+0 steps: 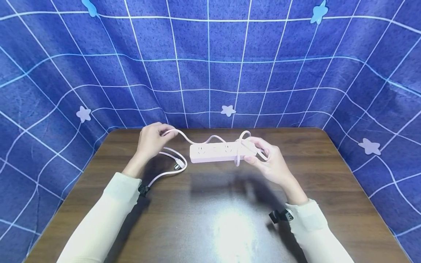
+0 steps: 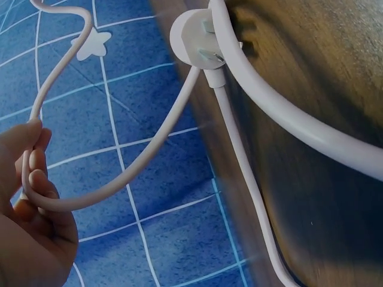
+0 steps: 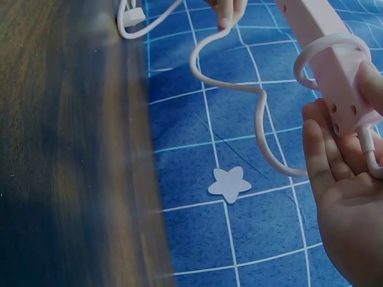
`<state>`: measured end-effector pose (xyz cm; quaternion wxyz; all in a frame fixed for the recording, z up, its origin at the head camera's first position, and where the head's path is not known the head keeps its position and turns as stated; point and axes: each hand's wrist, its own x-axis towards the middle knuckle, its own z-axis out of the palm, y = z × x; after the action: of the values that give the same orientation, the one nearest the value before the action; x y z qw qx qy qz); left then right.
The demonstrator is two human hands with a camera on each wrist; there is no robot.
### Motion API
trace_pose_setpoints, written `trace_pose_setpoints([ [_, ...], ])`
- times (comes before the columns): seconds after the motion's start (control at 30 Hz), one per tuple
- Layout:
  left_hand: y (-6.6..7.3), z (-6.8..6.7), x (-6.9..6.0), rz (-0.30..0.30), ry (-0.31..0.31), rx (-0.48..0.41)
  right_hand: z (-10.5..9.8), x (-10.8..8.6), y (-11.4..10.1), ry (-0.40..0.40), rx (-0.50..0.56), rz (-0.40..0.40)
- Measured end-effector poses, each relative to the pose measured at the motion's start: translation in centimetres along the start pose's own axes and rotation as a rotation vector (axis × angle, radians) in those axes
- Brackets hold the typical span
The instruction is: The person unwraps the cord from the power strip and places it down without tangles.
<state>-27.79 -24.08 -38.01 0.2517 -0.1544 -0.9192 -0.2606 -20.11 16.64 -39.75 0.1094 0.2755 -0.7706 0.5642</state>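
Observation:
A pale pink power strip [image 1: 213,152] is held above the table, its right end gripped by my right hand [image 1: 271,160]. In the right wrist view the thumb lies on one side of the strip [image 3: 335,72] and the fingers on the other. A loop of its cord [image 3: 335,40] goes round the strip near that end. My left hand [image 1: 152,140] pinches the cord [image 2: 108,202] between thumb and fingers, to the left of the strip. Below the left hand, the cord's plug [image 1: 179,164] shows its metal prongs beside a curve of cord.
The brown wooden table [image 1: 184,226] lies under both hands and carries a bright glare spot near the front. Behind it and along both sides hangs a blue curtain [image 1: 210,73] with white grid lines and stars. A small black device [image 1: 281,216] sits at the right wrist.

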Motion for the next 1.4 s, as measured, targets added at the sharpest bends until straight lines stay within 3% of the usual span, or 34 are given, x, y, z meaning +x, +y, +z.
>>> trace_pose_setpoints([
  [0.57,-0.2,-1.8,1.6,-0.019,0.197,0.016,0.4,-0.1,0.2,-0.045,0.034,-0.009],
  [0.77,-0.1,-2.4,1.9,-0.035,0.211,0.026,0.4,-0.1,0.3,-0.055,0.021,-0.007],
  [0.9,-0.4,-2.4,1.5,-0.075,0.128,0.059,0.4,-0.1,0.3,-0.057,0.006,-0.006],
  [1.07,-1.2,-2.1,0.8,-0.116,-0.072,0.126,0.4,-0.1,0.2,-0.05,0.012,0.009],
  [1.17,-1.8,-2.0,0.4,-0.129,-0.16,0.163,0.3,-0.2,0.2,-0.051,0.013,0.01],
  [1.27,-2.1,-2.0,0.2,-0.126,-0.221,0.198,0.3,-0.2,0.3,-0.058,0.003,-0.007],
  [1.4,-2.3,-2.1,0.1,-0.079,-0.305,0.238,0.3,-0.1,0.3,-0.061,0.017,-0.029],
])
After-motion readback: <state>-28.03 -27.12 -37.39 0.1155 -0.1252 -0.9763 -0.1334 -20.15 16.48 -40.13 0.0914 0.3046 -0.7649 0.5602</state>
